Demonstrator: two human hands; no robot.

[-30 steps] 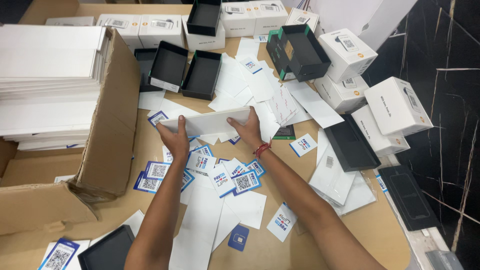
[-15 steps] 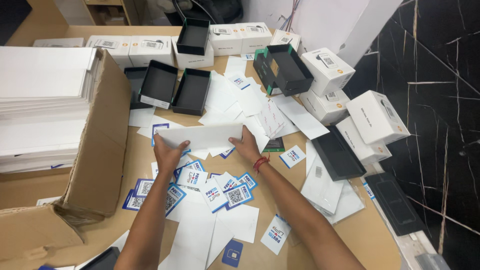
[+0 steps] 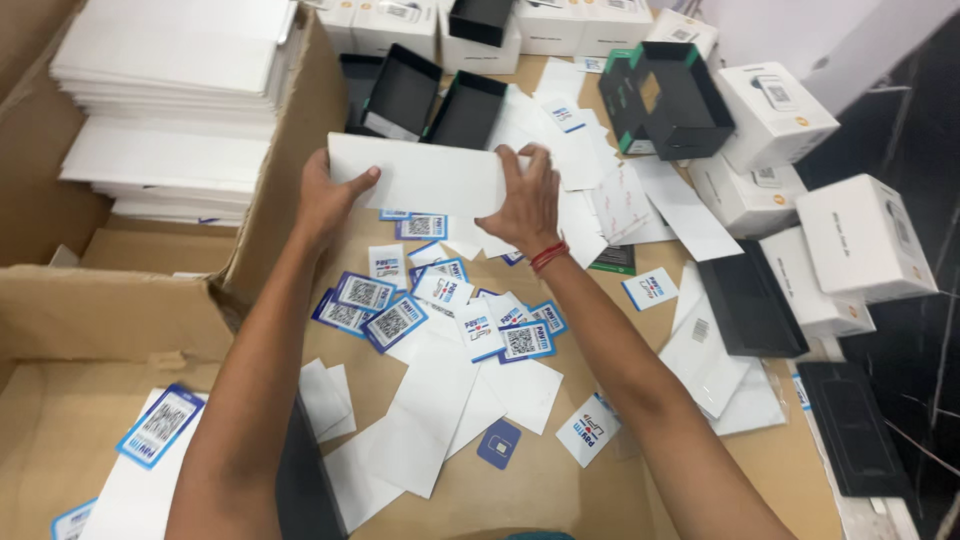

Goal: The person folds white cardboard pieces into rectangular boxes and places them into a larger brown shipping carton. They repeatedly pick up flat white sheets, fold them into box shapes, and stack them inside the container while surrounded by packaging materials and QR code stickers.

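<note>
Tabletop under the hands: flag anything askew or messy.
Blue-bordered code cards and white paper sheets lie strewn at all angles, overlapping, below the flat white sheet held by left hand and right hand.

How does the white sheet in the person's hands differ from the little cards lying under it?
The white sheet is long, blank and held off the table by the left hand and right hand. The small cards are smaller, blue-bordered with square codes, and lie scattered. Both are flat paper.
</note>
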